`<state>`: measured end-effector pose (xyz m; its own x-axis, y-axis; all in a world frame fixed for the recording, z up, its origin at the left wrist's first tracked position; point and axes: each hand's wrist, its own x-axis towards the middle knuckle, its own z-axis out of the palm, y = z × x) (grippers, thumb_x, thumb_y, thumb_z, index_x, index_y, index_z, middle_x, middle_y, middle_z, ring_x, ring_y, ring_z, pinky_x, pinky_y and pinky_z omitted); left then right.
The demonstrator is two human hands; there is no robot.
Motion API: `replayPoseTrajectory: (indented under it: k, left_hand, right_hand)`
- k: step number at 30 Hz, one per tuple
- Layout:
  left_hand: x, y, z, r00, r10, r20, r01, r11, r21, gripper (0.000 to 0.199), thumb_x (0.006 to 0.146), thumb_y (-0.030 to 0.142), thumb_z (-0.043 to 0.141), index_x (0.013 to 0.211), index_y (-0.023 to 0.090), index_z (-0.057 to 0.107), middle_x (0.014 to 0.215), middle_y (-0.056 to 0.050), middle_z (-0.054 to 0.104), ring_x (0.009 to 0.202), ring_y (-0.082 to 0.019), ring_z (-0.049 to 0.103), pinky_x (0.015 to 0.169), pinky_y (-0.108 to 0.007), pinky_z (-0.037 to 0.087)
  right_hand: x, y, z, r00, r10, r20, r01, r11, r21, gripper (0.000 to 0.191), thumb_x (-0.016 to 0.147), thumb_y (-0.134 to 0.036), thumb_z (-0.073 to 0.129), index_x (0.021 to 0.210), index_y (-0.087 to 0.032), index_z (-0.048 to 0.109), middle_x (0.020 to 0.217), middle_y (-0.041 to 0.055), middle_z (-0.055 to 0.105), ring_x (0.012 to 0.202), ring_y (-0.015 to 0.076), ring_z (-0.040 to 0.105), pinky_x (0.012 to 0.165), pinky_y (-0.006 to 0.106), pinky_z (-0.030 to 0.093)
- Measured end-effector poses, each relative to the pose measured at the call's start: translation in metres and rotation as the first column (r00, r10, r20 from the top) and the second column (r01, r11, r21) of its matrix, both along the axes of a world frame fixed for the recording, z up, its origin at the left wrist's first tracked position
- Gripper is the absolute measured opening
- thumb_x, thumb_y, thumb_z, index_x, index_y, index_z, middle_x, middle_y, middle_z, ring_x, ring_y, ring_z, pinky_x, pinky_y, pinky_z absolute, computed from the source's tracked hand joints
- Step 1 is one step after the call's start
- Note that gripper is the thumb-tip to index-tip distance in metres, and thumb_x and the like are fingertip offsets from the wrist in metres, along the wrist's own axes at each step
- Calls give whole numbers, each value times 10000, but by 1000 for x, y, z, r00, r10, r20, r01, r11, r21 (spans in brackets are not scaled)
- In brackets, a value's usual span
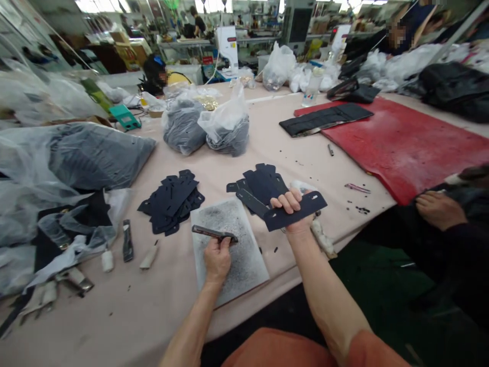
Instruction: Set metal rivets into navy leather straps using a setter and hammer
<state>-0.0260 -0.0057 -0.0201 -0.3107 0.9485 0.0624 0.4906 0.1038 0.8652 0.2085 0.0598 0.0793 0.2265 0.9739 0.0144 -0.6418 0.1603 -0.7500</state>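
Gripping a slim dark tool in the left hand, fingers wrapped shut around its shaft, tip aimed toward the right, low over a grey board thick with black speckle. Contact between tip and board impossible to tell from this view. Lifting a black die-cut piece clear of the table in the right hand, fingers curled over its upper edge and pressed together, thumb hidden behind the piece, so any pinch against the thumb impossible to confirm. Small slot visible near the free end of the piece, just beyond the fingers.

Close to the hands, on a pale pink table cover, a pile of matching black pieces left of the board and a second pile just beside its far right corner. Farther off, 2 plastic bags of dark pieces, a red cutting mat bearing a black folded item, and a co-worker's hand at the table's right edge.

Judging from this hold: best to keep the grip near 1 end only, wrist steady, and the tool low over the board, so that stray black marks land there, not on the pale cover or the piles.
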Motion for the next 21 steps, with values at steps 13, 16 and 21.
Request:
replayPoseTrajectory:
  k: [13,16,21]
  left_hand:
    - [1,0,4,998,4,-65,-4,1000,-3,293,818,415,542,875,170,692,828,-94,755,806,-277,707,726,-363,537]
    - [2,0,6,998,1,-68,-1,1000,4,291,820,413,540,879,175,698,833,-90,758,813,-279,710,720,-359,540]
    - [1,0,8,997,13,-77,-13,1000,-4,296,814,413,545,888,180,712,827,-91,764,811,-288,714,694,-352,536]
  right_hand:
    - [-5,-4,-7,998,53,-37,-51,997,57,530,839,-763,320,750,-296,556,603,-43,307,556,156,301,817,469,481]
    - [-9,-2,-11,997,70,-36,-69,997,30,542,815,-781,328,827,-325,620,662,-26,369,621,174,376,906,508,460]
    - [-16,3,-13,988,85,-132,-85,996,9,515,813,-761,388,851,-319,650,681,-19,373,658,181,421,941,520,443]
